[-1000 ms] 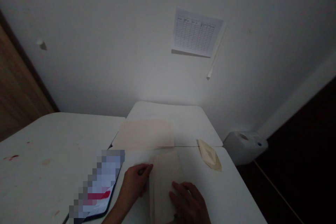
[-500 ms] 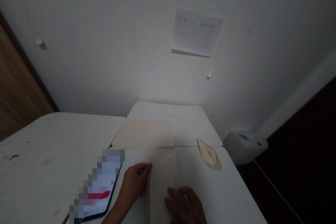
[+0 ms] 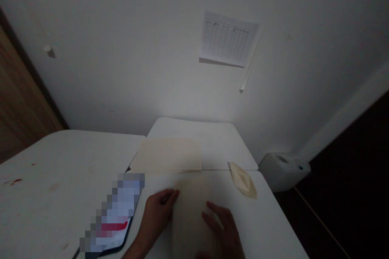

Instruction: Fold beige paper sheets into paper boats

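Note:
A cream sheet of paper (image 3: 191, 210) lies on the white table (image 3: 267, 226) in front of me, folded lengthwise. My left hand (image 3: 156, 216) rests at the sheet's left edge, fingertips curled against its upper corner. My right hand (image 3: 223, 228) lies flat on the sheet with fingers stretched out, pressing it down. A second cream sheet (image 3: 168, 154) lies flat further back. A folded paper boat (image 3: 243, 180) sits to the right of the sheet.
A phone (image 3: 114, 216) with a lit screen lies at my left. Another white table (image 3: 60, 178) stands to the left, a third (image 3: 219, 137) behind. A printed table sheet (image 3: 226, 40) hangs on the wall. A white box (image 3: 284, 168) sits on the floor, right.
My right hand has slid up and right over the sheet, its fingers now spread flat. The sheet looks wider than before. My left hand has stayed in place.

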Demonstrator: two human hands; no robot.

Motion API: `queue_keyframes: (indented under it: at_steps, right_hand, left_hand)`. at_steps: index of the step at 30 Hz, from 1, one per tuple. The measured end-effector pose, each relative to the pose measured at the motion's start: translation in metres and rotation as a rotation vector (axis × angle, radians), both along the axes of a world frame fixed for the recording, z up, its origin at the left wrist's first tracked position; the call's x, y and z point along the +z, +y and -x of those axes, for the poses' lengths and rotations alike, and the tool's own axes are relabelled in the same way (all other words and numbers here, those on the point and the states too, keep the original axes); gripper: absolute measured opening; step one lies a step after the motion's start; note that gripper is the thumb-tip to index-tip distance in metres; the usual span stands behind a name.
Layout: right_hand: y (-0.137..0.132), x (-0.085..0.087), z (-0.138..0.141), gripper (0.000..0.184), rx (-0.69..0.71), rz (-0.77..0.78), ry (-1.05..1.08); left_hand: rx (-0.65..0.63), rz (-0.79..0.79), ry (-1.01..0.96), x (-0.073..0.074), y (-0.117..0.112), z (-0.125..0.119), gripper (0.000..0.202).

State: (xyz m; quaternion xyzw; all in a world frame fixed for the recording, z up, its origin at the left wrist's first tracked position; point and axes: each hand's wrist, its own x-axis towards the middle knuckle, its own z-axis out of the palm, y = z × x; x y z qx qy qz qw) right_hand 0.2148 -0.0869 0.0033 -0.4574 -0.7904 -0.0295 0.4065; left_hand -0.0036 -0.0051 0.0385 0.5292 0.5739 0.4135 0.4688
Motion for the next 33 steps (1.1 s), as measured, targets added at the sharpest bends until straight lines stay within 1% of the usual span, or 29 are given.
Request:
queue_keyframes:
  at_steps: [2,3,4,5,7,8,9,10,13,15,19,22,25,28,33]
  right_hand:
    - [0.006,0.006,0.000,0.052,-0.161,0.156,0.319]
    - [0.011,0.011,0.000,0.053,-0.207,0.252,0.478]
    - [0.017,0.015,0.000,0.056,-0.220,0.363,0.625]
    - [0.025,0.020,0.001,0.062,-0.213,0.464,0.758]
    - [0.041,0.028,0.004,0.073,-0.160,0.668,0.945]
    - [0.048,0.031,0.005,0.077,-0.101,0.759,1.010]
    - [0.054,0.034,0.007,0.079,-0.062,0.820,1.049]
    - [0.060,0.037,0.009,0.080,-0.053,0.851,1.055]
    - [0.068,0.042,0.015,0.069,-0.080,0.871,1.013]
    - [0.069,0.044,0.018,0.060,-0.080,0.879,0.987]
    - [0.066,0.042,0.019,0.051,-0.053,0.892,0.972]
    - [0.063,0.038,0.018,0.048,-0.082,0.871,0.933]
    - [0.060,0.036,0.016,0.049,-0.104,0.846,0.915]
    - [0.058,0.035,0.015,0.050,-0.115,0.848,0.922]
    - [0.056,0.031,0.012,0.048,-0.093,0.871,0.943]
  left_hand:
    - [-0.006,0.010,-0.010,0.000,-0.003,-0.004,0.053]
    - [-0.010,0.021,-0.012,-0.001,-0.004,-0.005,0.055]
    - [-0.015,0.030,-0.013,-0.002,-0.006,-0.007,0.056]
    - [-0.026,0.034,-0.017,-0.003,-0.007,-0.009,0.056]
    - [-0.051,0.037,-0.030,-0.005,-0.010,-0.011,0.054]
    - [-0.058,0.041,-0.037,-0.005,-0.011,-0.013,0.052]
    - [-0.063,0.046,-0.043,-0.005,-0.012,-0.013,0.050]
    - [-0.065,0.046,-0.050,-0.004,-0.012,-0.014,0.048]
    - [-0.066,0.014,-0.064,-0.001,-0.011,-0.014,0.040]
    - [-0.027,0.005,-0.071,0.000,-0.008,-0.013,0.038]
    - [0.063,0.023,-0.082,-0.005,-0.003,-0.010,0.044]
    - [0.060,0.020,-0.070,-0.009,-0.001,-0.009,0.046]
    - [0.050,0.008,-0.027,-0.010,-0.002,-0.008,0.044]
    - [0.041,0.019,-0.001,-0.009,-0.003,-0.008,0.045]
    - [-0.017,0.019,0.014,-0.003,-0.002,-0.008,0.043]
